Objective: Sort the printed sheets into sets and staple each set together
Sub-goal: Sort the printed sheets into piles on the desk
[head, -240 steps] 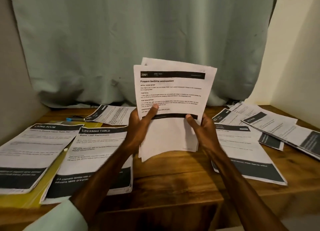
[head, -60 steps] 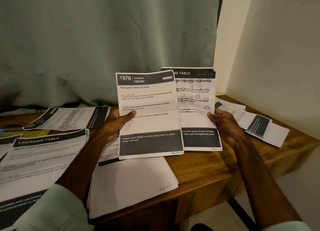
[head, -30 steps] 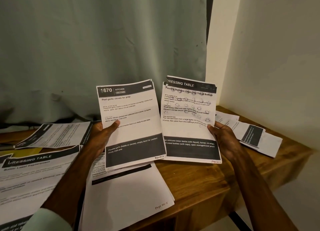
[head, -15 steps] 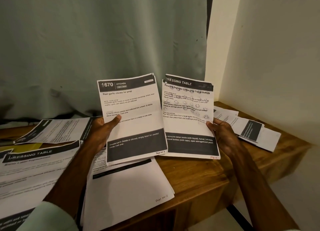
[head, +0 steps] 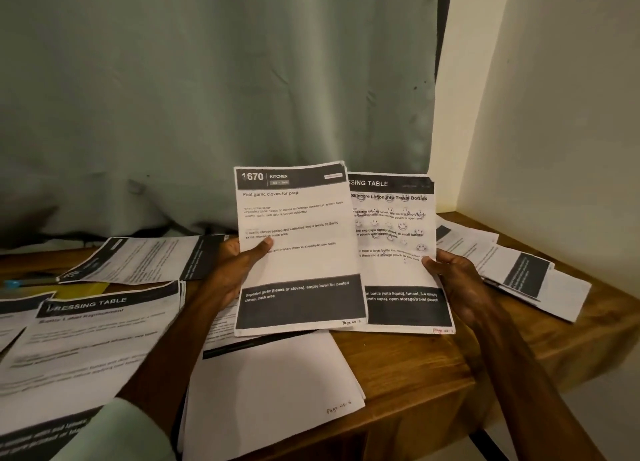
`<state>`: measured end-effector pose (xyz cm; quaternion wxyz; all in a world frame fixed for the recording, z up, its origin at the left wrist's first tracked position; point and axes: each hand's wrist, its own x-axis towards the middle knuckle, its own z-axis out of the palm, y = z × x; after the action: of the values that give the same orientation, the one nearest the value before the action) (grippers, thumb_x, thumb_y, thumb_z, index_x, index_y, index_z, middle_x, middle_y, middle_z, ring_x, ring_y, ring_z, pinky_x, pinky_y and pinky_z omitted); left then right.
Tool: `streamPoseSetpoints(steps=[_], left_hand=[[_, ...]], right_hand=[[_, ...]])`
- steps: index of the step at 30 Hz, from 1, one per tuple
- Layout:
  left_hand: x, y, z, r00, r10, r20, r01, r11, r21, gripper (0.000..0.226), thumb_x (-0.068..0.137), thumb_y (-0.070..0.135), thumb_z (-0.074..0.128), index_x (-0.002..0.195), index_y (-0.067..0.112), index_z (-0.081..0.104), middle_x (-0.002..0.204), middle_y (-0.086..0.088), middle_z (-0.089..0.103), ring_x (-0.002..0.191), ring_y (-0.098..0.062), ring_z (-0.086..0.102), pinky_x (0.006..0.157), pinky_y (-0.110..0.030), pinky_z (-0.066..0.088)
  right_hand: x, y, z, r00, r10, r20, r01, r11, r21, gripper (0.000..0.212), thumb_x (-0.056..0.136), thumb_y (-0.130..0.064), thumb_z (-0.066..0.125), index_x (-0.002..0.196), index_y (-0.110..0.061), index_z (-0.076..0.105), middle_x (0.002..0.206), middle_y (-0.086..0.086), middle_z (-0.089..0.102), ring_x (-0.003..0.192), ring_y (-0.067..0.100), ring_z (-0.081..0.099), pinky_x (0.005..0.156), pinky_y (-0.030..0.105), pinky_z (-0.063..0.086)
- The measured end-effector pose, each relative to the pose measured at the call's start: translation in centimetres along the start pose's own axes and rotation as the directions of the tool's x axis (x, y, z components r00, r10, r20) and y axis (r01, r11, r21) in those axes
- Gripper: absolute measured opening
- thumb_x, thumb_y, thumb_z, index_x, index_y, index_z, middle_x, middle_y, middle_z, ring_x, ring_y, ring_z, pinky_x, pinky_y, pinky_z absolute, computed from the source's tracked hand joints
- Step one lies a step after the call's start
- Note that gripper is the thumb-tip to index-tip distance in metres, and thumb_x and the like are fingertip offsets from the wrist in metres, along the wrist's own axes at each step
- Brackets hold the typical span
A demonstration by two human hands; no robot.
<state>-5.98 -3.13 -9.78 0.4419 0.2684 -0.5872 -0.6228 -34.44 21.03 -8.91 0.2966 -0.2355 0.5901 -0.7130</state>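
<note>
Both thin, rectangular — left hand [head: 235, 273] pinches kitchen sheet [head: 298, 256] | right hand [head: 459, 287] pinches dressing-table sheet [head: 394, 273] | wooden table [head: 433, 374]

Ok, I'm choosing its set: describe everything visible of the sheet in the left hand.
The kitchen sheet is white printed paper held upright: dark header reading 1670 KITCHEN, title Peel garlic cloves for prep, dark band at the bottom. The left hand pinches its left edge, thumb in front; its right edge overlaps the dressing-table sheet.
</note>
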Motion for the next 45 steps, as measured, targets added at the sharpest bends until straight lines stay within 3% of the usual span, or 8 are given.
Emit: streamPoseSetpoints(steps=[5,9,13,18,22,32,38,45], left_hand=[[0.3,-0.4,0.4,1.000,-0.017,-0.001,0.017,1.000,-0.013,0.029,0.091,0.017,0.075,0.119,0.010,0.070,0.115,-0.004,0.077,0.102,-0.024,0.075,0.088,-0.041,0.061],[0.5,-0.5,0.8,1.000,-0.025,0.016,0.026,0.999,-0.042,0.033,0.084,0.021,0.080,0.115,0.011,0.071,0.110,-0.005,0.078,0.102,-0.027,0.076,0.087,-0.043,0.062],[0.6,-0.4,0.9,0.999,-0.028,0.038,0.030,0.998,-0.056,0.045,0.074,0.030,0.083,0.113,0.010,0.071,0.109,-0.007,0.078,0.099,-0.029,0.076,0.093,-0.050,0.058],[0.7,-0.3,1.0,0.999,-0.013,0.053,0.018,0.996,-0.085,0.028,0.085,0.021,0.079,0.110,0.012,0.072,0.110,-0.007,0.078,0.099,-0.027,0.076,0.091,-0.047,0.059],[0.6,0.0,1.2,0.998,-0.009,0.069,0.015,0.996,-0.088,0.044,0.078,0.029,0.082,0.116,0.010,0.071,0.112,-0.006,0.078,0.102,-0.028,0.075,0.096,-0.051,0.057],[-0.9,0.3,3.3,0.993,-0.038,0.111,0.055,0.987,-0.152,0.023,0.096,0.009,0.068,0.119,0.005,0.069,0.116,-0.010,0.076,0.103,-0.026,0.075,0.086,-0.037,0.062],[-1.3,-0.1,4.9,0.989,-0.070,0.128,0.081,0.993,-0.085,0.020,0.097,0.014,0.068,0.116,0.011,0.070,0.119,-0.011,0.075,0.105,-0.029,0.074,0.092,-0.045,0.060],[-1.7,0.4,5.6,0.996,-0.065,0.065,0.069,0.996,-0.062,0.023,0.097,0.014,0.069,0.118,0.004,0.070,0.111,-0.010,0.077,0.098,-0.026,0.076,0.075,-0.031,0.063]], right_hand=[[0.1,0.0,1.0,0.998,0.042,0.043,-0.044,0.997,0.057,0.027,0.101,-0.010,0.059,0.125,-0.017,0.068,0.114,0.011,0.076,0.099,0.036,0.075,0.080,0.050,0.062],[0.4,0.2,1.4,0.996,0.057,0.061,-0.062,0.994,0.087,0.030,0.100,-0.010,0.061,0.128,-0.018,0.067,0.118,0.013,0.075,0.106,0.041,0.072,0.100,0.066,0.049],[0.4,0.1,1.6,0.994,0.064,0.088,-0.074,0.991,0.113,0.031,0.099,-0.010,0.062,0.129,-0.017,0.066,0.119,0.014,0.074,0.108,0.043,0.071,0.102,0.068,0.047],[0.5,0.0,1.9,0.995,0.051,0.091,-0.062,0.992,0.113,0.031,0.098,-0.010,0.063,0.129,-0.016,0.067,0.119,0.014,0.074,0.108,0.043,0.071,0.103,0.068,0.046],[0.4,-0.1,2.0,0.994,0.053,0.099,-0.065,0.991,0.121,0.031,0.099,-0.010,0.062,0.128,-0.016,0.066,0.120,0.015,0.074,0.110,0.044,0.070,0.103,0.069,0.045],[-0.8,-1.0,3.5,0.989,0.042,0.142,-0.055,0.995,0.086,0.031,0.099,-0.007,0.060,0.129,-0.013,0.066,0.119,0.016,0.074,0.107,0.041,0.071,0.095,0.062,0.054],[-1.2,-1.6,3.0,0.989,-0.007,0.149,0.001,0.999,0.043,0.031,0.100,-0.005,0.059,0.128,-0.013,0.068,0.117,0.012,0.075,0.103,0.037,0.073,0.083,0.049,0.063],[-1.5,-2.3,0.9,0.989,-0.005,0.148,-0.003,0.999,0.051,0.030,0.100,-0.004,0.058,0.128,-0.011,0.068,0.119,0.012,0.075,0.102,0.033,0.074,0.075,0.044,0.064]])
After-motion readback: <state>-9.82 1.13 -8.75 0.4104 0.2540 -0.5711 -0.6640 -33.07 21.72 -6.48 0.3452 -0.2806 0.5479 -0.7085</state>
